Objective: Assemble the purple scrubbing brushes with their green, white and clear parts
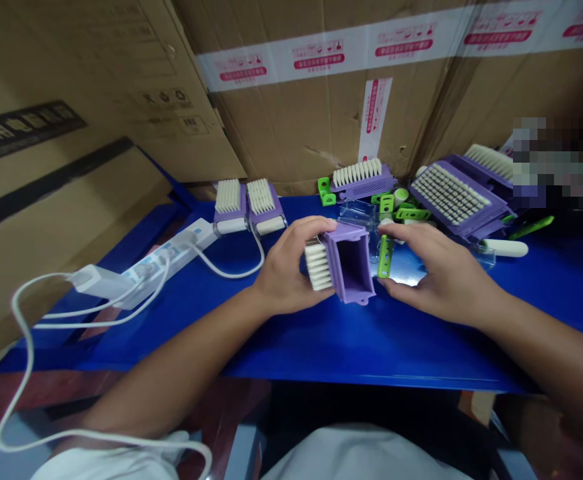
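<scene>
My left hand is closed round a purple brush block with white bristles on its left side and its hollow underside turned toward me. It is held just above the blue table. My right hand is curled next to it, fingers pinching a green plastic clip that stands upright. A clear plastic piece lies just behind the block.
Two finished purple brushes stand at the back left beside a white power strip with white cables. More purple brushes and green parts are heaped at the back right. Cardboard boxes wall off the rear.
</scene>
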{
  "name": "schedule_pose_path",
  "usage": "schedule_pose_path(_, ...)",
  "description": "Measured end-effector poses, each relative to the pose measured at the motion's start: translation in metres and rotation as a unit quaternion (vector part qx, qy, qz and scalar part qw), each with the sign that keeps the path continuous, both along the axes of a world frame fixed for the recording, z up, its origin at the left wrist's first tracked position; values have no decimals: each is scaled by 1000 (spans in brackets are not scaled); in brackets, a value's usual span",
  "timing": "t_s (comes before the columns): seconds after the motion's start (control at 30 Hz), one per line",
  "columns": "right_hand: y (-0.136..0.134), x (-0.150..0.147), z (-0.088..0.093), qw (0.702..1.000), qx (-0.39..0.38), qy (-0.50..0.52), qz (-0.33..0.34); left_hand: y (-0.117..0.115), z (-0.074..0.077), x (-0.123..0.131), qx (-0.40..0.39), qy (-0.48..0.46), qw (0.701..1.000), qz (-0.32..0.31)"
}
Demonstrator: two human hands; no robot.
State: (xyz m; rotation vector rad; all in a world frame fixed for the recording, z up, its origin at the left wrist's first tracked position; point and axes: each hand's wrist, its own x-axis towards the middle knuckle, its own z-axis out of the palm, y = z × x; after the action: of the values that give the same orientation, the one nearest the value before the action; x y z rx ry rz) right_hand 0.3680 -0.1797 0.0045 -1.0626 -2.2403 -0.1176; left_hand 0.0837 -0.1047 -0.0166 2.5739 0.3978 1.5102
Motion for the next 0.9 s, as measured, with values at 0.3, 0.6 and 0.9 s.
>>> schedule_pose_path(0.3,-1,0,2,999,47,21,12,4,-4,-1,-53,-5,999,12)
schedule_pose_path(0.6,-7,-2,7,997,72,7,2,9,-9,-3,-32,5,999,15)
schedule_pose_path(0.9,-19,-1,13,989,140,31,35,11,-13,-5,-56,32,996,56)
